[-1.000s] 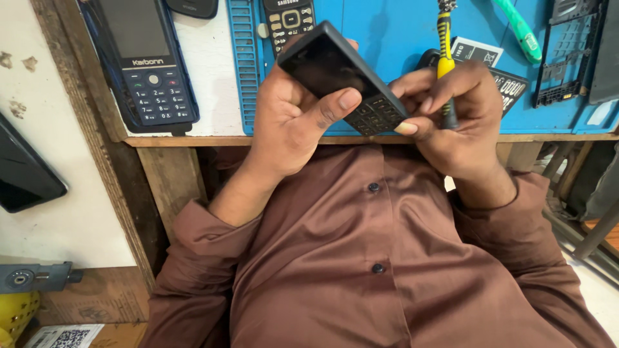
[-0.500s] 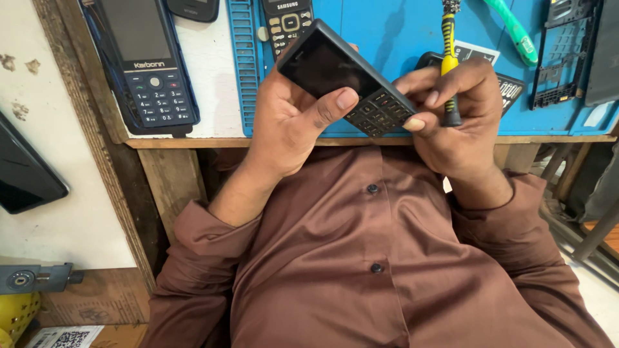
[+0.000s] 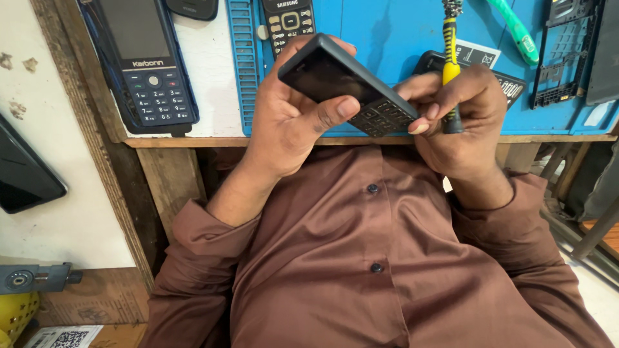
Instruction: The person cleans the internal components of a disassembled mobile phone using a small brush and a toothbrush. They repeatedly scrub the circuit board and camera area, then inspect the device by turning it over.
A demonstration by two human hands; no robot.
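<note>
The black slab-shaped keypad phone [image 3: 351, 90] has tipped a little further since a moment ago: its screen end now rises higher toward the blue ribbed work mat [image 3: 387, 32], and its keypad end has swung nearer the right hand [image 3: 461, 122]. That brings the lower edge of the phone right up against the tool, so the work looks to be at that corner.

The left hand [image 3: 290, 122] grasps the phone from beneath, palm cupped, fingers curled over the far edge and the thumb pressed flat on the near side just below the screen. The wrist is bent back, forearm rising from the brown shirt sleeve.

The right hand is closed around a yellow-and-black handled screwdriver [image 3: 450, 71], held upright like a pen between thumb and first fingers, its tip hidden behind the fingers at the keypad end.

Beyond the left hand lies a dark blue keypad phone [image 3: 145, 71] on the white bench surface; past the right hand, a green-handled tool [image 3: 516, 29] and a black phone frame [image 3: 564, 58] rest on the mat.
</note>
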